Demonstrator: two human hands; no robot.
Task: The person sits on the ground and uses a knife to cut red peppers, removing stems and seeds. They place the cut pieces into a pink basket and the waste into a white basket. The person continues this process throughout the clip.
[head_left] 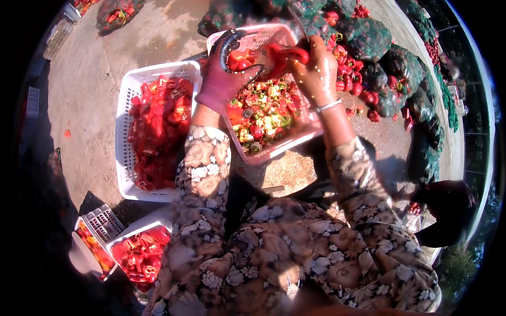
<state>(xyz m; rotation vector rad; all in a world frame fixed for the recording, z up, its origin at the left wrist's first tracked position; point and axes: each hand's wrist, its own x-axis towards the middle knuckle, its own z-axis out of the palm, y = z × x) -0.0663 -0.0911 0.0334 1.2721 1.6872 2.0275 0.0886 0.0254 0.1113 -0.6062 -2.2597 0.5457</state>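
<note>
My left hand [219,76], in a purple glove with dark fingers, curves open above the pink crate [252,157]. A red pepper piece [241,60] shows between its thumb and fingers; I cannot tell whether it rests in the hand. My bare right hand [318,73], flecked with seeds, is closed around a knife whose thin blade [299,23] points up and away. Against its fingers lies a red pepper [287,55], blurred by motion. Below both hands, pepper cores and seeds [269,113] fill part of the pink crate.
Left of it stands a white crate [122,152] of red pepper pieces [161,124]. More crates, one holding cut red peppers [141,253], stand at the lower left. Green net sacks [366,38] and loose red peppers [348,71] lie on the right. Another sack [118,13] lies far left.
</note>
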